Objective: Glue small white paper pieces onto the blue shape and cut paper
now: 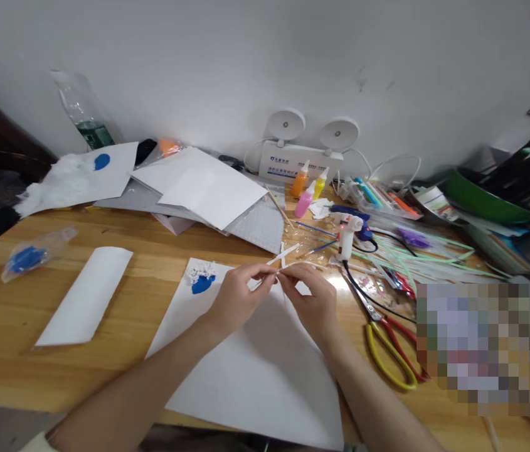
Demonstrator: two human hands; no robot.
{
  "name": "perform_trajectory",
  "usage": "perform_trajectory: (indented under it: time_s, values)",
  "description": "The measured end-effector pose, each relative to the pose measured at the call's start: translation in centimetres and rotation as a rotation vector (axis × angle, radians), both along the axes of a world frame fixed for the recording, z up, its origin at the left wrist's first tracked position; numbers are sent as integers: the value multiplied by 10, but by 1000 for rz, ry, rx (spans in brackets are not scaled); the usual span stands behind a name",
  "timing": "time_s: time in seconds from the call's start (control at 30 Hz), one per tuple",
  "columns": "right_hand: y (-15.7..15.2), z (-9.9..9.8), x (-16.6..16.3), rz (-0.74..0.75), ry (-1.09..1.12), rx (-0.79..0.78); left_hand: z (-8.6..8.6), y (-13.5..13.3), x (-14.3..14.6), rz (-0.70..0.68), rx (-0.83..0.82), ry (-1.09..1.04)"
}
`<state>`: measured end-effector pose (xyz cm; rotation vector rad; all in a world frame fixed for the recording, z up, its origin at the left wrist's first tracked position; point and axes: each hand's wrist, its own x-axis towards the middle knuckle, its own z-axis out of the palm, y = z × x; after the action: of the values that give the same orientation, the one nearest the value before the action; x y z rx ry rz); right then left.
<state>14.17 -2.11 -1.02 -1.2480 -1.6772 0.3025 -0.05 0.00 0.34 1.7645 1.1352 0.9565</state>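
- My left hand [239,295] and right hand [310,295] nearly meet, each grip pinching a thin pale piece [277,275], too small to name.
- I hold that piece above the far part of the white sheet [246,376], probably so both grips can work on it at once.
- The paper strips [283,254] lie just beyond my fingertips, seemingly kept close.
- A blue and white lump [204,284] sits at the sheet's far left corner, likely out of my way.
- The scissors [374,315] lie on the desk [118,351] to my right, handles towards me, perhaps for easy reach.
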Motion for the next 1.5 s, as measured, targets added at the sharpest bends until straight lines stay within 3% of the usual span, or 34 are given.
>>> perform_trajectory:
  time_s: [0.27,0.67,1.5]
  values:
    - [-1,-4,-3,-41,-50,106,-3,-1,0,13,39,-18]
    - [-1,2,-3,12,-67,39,-3,1,0,75,12,1]
    - [-1,-1,-2,1,13,-3,0,0,0,7,9,-27]
